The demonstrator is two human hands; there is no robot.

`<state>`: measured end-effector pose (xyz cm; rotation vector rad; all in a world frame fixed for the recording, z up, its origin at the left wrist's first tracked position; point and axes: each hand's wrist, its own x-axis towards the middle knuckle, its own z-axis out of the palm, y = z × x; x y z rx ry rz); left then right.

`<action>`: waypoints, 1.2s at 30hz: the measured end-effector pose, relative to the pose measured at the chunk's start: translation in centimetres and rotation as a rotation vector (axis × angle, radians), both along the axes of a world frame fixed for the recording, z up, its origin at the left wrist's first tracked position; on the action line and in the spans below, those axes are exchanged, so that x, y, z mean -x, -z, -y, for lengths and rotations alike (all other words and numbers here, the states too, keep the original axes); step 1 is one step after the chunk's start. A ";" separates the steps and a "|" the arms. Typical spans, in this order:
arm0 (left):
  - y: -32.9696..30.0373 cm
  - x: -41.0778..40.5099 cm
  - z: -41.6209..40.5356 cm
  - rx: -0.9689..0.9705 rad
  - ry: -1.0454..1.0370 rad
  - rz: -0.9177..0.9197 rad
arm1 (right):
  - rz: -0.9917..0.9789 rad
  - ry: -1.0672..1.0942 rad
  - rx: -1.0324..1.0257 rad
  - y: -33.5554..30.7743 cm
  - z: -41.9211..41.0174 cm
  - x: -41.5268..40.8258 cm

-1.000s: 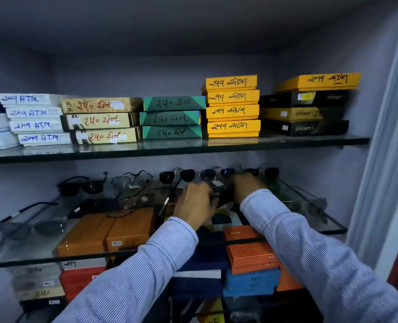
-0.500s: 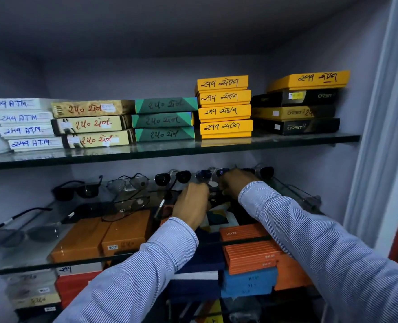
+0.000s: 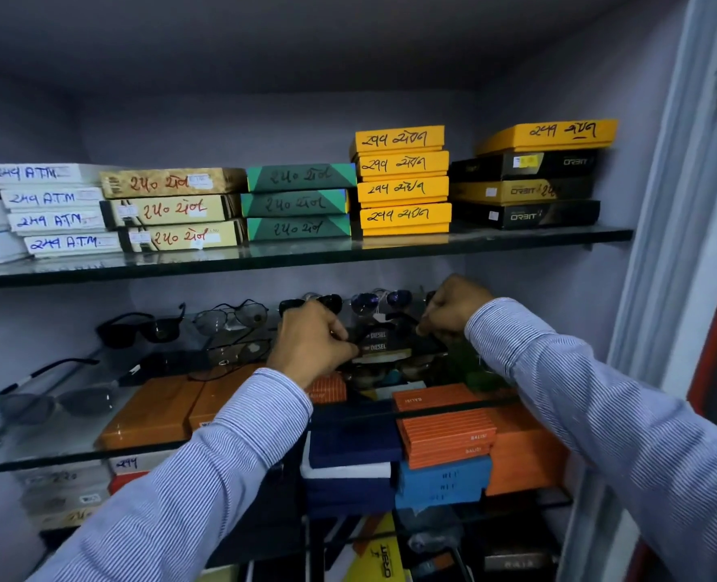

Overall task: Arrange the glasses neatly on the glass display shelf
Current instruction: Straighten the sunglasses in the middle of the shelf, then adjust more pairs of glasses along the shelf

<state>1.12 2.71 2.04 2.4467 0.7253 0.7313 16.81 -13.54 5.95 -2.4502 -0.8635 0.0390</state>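
While half a second ago the two hands sat almost knuckle to knuckle at the back row of sunglasses, they have now drawn apart, and a black tag printed DIESEL (image 3: 375,341) shows in the gap between them. The left hand (image 3: 311,345) has dropped a little toward the front, its fingers curled and pinched on the dark frame (image 3: 390,350) that carries the tag. The right hand (image 3: 453,307) has moved to the right, fist-like, fingers closed at the frame's other end; what exactly they pinch is hidden. This frame sits over the middle glass shelf (image 3: 33,459), just in front of a pair with blue lenses (image 3: 379,299) standing at the back wall. Left of it stand clear aviator glasses (image 3: 230,315) and black sunglasses (image 3: 140,327); a grey pair (image 3: 50,403) lies near the shelf's left edge. Orange boxes (image 3: 167,409) show behind the shelf's front edge. Both striped sleeves cross the front edge and cover part of it.
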 end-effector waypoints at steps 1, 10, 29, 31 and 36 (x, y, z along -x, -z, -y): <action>-0.1 0.0 0.1 0.021 -0.003 -0.006 | -0.013 0.016 0.004 -0.1 0.1 -0.1; -0.8 -1.0 1.6 0.151 0.016 -0.100 | -0.095 0.045 0.083 0.6 1.7 -0.9; -0.6 -3.1 2.7 0.052 -0.015 -0.015 | -0.005 0.134 0.098 0.7 1.7 -0.7; -0.6 -3.0 2.6 0.047 -0.011 -0.030 | 0.008 0.147 0.105 0.7 1.5 -0.7; -1.0 -1.7 1.6 0.019 -0.009 -0.019 | 0.081 0.160 0.098 0.6 1.1 -0.4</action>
